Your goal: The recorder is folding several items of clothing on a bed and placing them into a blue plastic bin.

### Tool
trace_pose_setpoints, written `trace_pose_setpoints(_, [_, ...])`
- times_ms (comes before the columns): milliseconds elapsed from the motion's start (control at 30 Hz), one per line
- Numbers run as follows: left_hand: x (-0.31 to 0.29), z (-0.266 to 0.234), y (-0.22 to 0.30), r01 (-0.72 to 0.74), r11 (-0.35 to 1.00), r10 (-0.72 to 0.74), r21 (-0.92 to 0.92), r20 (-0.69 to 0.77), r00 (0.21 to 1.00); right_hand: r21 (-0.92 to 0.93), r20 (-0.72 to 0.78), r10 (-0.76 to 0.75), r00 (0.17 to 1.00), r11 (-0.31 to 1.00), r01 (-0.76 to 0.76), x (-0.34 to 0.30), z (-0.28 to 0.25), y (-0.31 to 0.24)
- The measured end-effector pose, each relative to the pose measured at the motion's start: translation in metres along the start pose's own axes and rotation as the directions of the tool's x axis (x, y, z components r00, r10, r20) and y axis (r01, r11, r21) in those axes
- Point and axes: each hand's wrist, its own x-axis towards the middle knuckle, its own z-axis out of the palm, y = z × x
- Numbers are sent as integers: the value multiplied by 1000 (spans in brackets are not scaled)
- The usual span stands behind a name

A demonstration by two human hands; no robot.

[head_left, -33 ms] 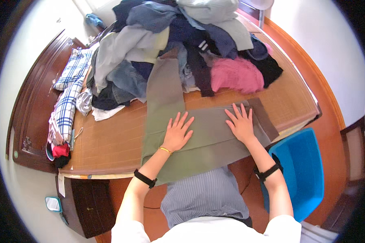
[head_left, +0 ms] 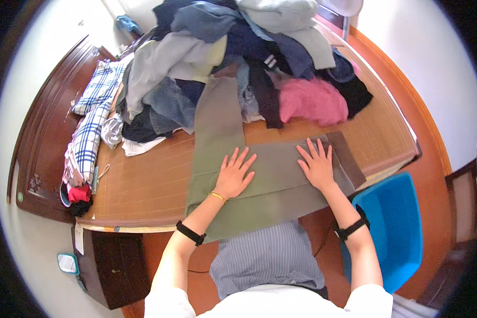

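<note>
Olive-green trousers (head_left: 281, 164) lie spread at the bed's near edge. One leg stretches away to the clothes pile, and the other part lies across to the right. The near part hangs over the edge, above my striped lap. My left hand (head_left: 235, 174) presses flat on the middle of the cloth, fingers spread. Farther right, my right hand (head_left: 318, 165) also lies flat with fingers apart, close to the brown end (head_left: 346, 153) of the trousers. Neither hand grips the fabric.
A big heap of mixed clothes (head_left: 206, 47), with a fluffy pink garment (head_left: 314, 102), covers the bed's far side. Plaid bedding (head_left: 85, 146) lies by the wooden headboard (head_left: 45, 143) at left. A blue tub (head_left: 395, 228) stands on the floor at right, and a dark cabinet (head_left: 119, 270) at lower left.
</note>
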Motion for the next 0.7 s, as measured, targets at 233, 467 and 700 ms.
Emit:
trace_pose_setpoints(233, [-7,7,-12,-4,995,-6,-101,-95,995,-103,-8,-41,999,994,40,-3,11,-12])
trace_pose_setpoints(467, [-48,-10,-37,140,989,-135,49,-88,987,-85,271,13,963,996,11,40,-19,-15])
trace_pose_setpoints(700, [-52,6,-47,192,972,-213,-137,-159,964,299,-130,-293,947,899,319,197,-54,-112])
